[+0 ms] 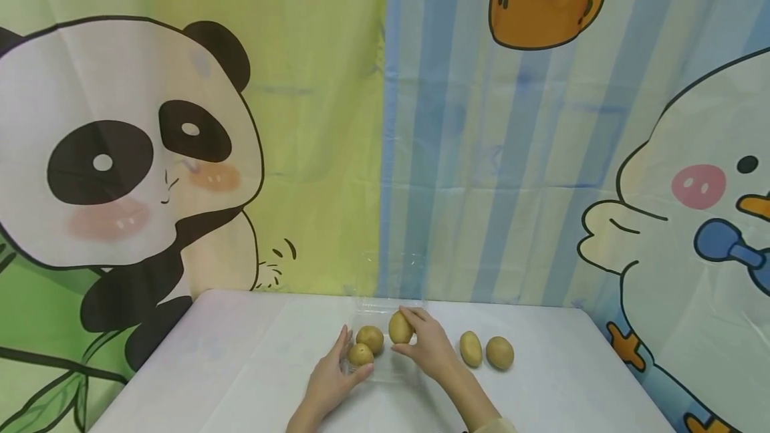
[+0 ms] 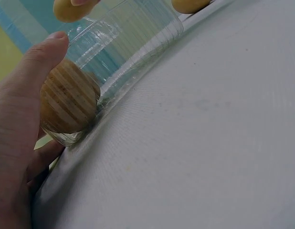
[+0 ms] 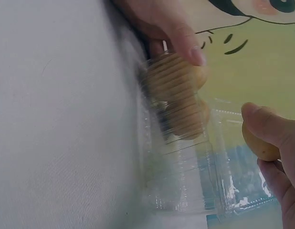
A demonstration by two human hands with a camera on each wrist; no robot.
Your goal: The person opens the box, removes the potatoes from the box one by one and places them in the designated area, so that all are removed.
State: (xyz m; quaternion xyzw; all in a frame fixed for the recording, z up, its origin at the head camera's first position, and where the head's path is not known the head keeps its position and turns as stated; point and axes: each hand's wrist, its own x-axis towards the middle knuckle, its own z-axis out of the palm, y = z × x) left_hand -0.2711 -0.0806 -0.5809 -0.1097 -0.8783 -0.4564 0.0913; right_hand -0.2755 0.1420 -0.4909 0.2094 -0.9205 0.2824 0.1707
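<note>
A clear plastic box (image 1: 394, 371) with its hinged lid (image 1: 391, 279) raised stands on the table in front of me. Two potatoes, one (image 1: 369, 338) behind the other (image 1: 360, 355), lie in its left part. At the left end, my left hand (image 1: 329, 379) grips the box, thumb at the front rim and fingers along the side. Over the right part of the box, my right hand (image 1: 432, 346) pinches a potato (image 1: 400, 328) between thumb and fingers. The left wrist view shows a potato (image 2: 68, 100) through the ribbed wall. In the right wrist view the held potato (image 3: 261, 143) is apart from the box.
To the right of the box, a longish potato (image 1: 470, 349) and a rounder one (image 1: 500, 353) lie on the white table (image 1: 252, 353). A printed curtain (image 1: 325, 152) hangs behind the table's far edge.
</note>
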